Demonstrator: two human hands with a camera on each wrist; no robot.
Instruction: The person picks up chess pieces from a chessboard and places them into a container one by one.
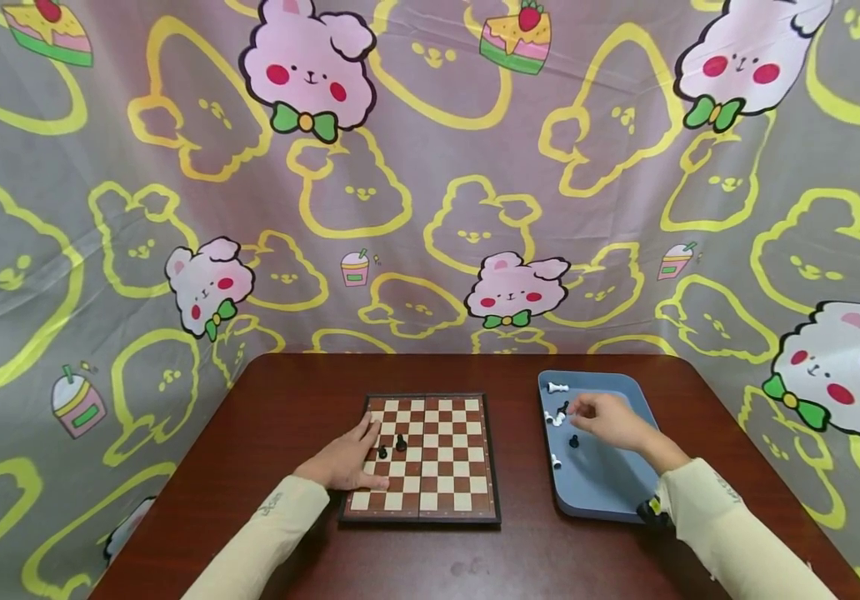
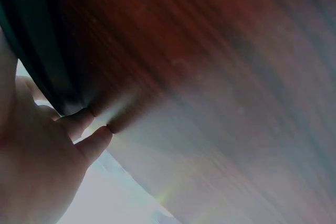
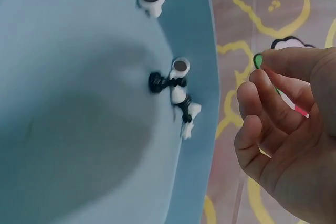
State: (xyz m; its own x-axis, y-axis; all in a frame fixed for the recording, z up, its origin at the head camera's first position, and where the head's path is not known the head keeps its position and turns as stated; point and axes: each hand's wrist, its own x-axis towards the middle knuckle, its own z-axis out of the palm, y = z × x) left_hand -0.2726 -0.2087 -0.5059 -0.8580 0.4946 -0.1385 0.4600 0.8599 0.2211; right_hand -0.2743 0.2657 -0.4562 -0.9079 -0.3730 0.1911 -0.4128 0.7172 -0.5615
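Observation:
My left hand (image 1: 343, 458) rests on the left edge of a brown-and-cream chessboard (image 1: 457, 518), thumb and fingers spread. In the left wrist view, its fingertips (image 2: 97, 141) lie by the board's dark edge (image 2: 39, 40). Two black chess pieces, a taller one (image 1: 401, 443) and a smaller one (image 1: 382, 452), stand beside that hand. Over a blue tray (image 1: 602, 492) hovers my right hand (image 1: 610, 421), its fingers loosely bent and nothing visible in them. Below lie a black piece (image 3: 156, 82) and white pieces, one (image 3: 181, 66) by the tray wall.
A white piece (image 1: 558, 387) lies at the tray's far end, another (image 1: 556, 461) along its left side, and a black piece (image 1: 574, 442) near the middle. Brown tabletop (image 1: 523, 467) separates board and tray. A patterned curtain (image 1: 430, 208) hangs behind the table.

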